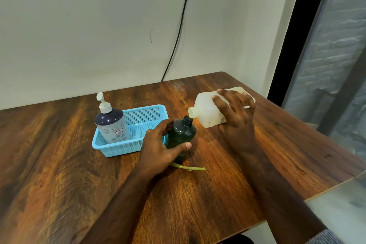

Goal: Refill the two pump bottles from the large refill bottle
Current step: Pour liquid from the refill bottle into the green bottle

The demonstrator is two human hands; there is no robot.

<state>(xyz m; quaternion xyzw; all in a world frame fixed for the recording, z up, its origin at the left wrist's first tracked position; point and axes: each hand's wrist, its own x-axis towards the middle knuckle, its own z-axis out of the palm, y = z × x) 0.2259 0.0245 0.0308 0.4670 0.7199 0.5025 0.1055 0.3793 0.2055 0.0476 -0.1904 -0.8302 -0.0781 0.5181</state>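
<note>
On the wooden table (198,194), against a pale wall, a light blue perforated basket (146,114) holds a white-pumped dispenser bottle (112,125) in its near-left corner. That bottle has a dark navy shoulder, a pale lower body with a cut-out flower pattern, and a small white sticker with a red border; the handwriting on it seems to read "35", though it is too small to be sure. No brand name can be read anywhere.

Just right of the basket stands a dark green bottle (181,130) with its pump removed and its black neck open. The left hand (160,148) wraps around this bottle from the basket side, fingers curled behind it and the thumb pressed across its front. A yellowish pump tube (190,168) lies flat on the table beside the left wrist, partly hidden by the hand.

The right hand (235,117) grips the translucent white refill bottle (206,112) from above, fingers spread over its top face and a ring on one finger. The refill bottle is tipped nearly on its side, its uncapped mouth pointing left and sitting right at the green bottle's neck. Part of a label shows at its lower right edge, unreadable. Whether liquid is flowing cannot be told.

A black cable (178,31) runs down the wall to the table's back edge. Bare tabletop stretches left of the basket and in the foreground between the forearms; the right edge of the table lies close behind the refill bottle, next to a dark window frame (293,25).
</note>
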